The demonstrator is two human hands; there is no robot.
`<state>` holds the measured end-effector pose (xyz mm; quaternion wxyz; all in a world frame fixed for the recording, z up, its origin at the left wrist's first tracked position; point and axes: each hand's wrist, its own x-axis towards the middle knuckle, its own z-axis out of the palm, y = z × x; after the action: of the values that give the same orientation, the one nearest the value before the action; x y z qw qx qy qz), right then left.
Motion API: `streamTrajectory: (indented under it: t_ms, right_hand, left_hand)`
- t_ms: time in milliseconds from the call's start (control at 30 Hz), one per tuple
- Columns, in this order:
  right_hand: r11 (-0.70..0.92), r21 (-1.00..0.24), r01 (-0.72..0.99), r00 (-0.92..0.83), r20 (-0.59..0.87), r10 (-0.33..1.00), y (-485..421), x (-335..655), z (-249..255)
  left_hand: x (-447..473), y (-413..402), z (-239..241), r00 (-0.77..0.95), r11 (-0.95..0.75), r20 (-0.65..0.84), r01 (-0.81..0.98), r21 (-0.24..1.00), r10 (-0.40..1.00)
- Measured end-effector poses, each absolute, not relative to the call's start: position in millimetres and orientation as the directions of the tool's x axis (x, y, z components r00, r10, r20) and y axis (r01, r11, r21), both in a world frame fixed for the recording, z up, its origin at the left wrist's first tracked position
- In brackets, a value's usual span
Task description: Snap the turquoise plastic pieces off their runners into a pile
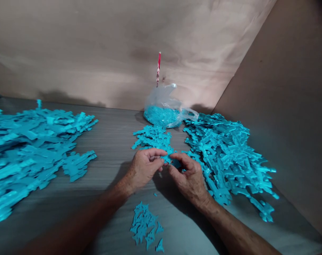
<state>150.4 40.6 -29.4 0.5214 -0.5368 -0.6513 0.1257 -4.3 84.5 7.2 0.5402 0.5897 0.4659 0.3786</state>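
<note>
A small flat turquoise cut-out piece (166,159) is held up between both hands, partly hidden by the fingers. My left hand (143,166) pinches its left side between thumb and fingertips. From the other side, the thumb and index finger of my right hand (188,177) close on its right edge. Just behind the hands lies a small pile of turquoise figure-shaped pieces (152,136). Nearer to me, several small pointed turquoise scraps (143,223) are scattered on the grey wood-grain table (110,141).
A large heap of turquoise sheets (30,145) covers the table's left side; another heap (224,152) lies at right. At the back stands a clear plastic bag (163,106) of turquoise bits, with a red-and-white stick (158,67) rising behind it. Brown panels (97,53) enclose the back and right.
</note>
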Motion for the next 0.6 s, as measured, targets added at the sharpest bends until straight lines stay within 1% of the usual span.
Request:
streamTrajectory:
  t_ms: [100, 167, 333, 400, 467, 533, 600]
  right_hand:
    - [0.348, -0.774, 0.529, 0.161, 0.494, 0.854, 40, 148, -27]
    - [0.340, -0.774, 0.534, 0.181, 0.498, 0.848, 39, 147, -28]
    - [0.378, -0.662, 0.647, 0.154, 0.599, 0.786, 37, 146, -34]
    - [0.380, -0.638, 0.669, 0.140, 0.611, 0.779, 38, 146, -36]
    - [0.364, -0.680, 0.636, 0.141, 0.567, 0.812, 39, 148, -35]
    - [0.320, -0.775, 0.545, 0.174, 0.478, 0.861, 43, 153, -31]
    - [0.250, -0.863, 0.438, 0.252, 0.385, 0.888, 49, 161, -24]
  left_hand:
    - [-3, 84, 6, 0.282, 0.023, -0.063, 0.141, 0.990, 0.958]
    - [-3, 83, 5, 0.285, 0.020, -0.063, 0.153, 0.988, 0.956]
    - [-2, 79, 4, 0.283, -0.043, -0.018, 0.208, 0.977, 0.959]
    - [-2, 78, 3, 0.278, -0.070, 0.004, 0.225, 0.972, 0.961]
    - [-3, 81, 1, 0.272, -0.083, 0.015, 0.240, 0.967, 0.962]
    - [-6, 87, -3, 0.252, -0.091, 0.021, 0.269, 0.959, 0.967]
    - [-11, 96, -7, 0.215, -0.127, 0.059, 0.320, 0.939, 0.975]
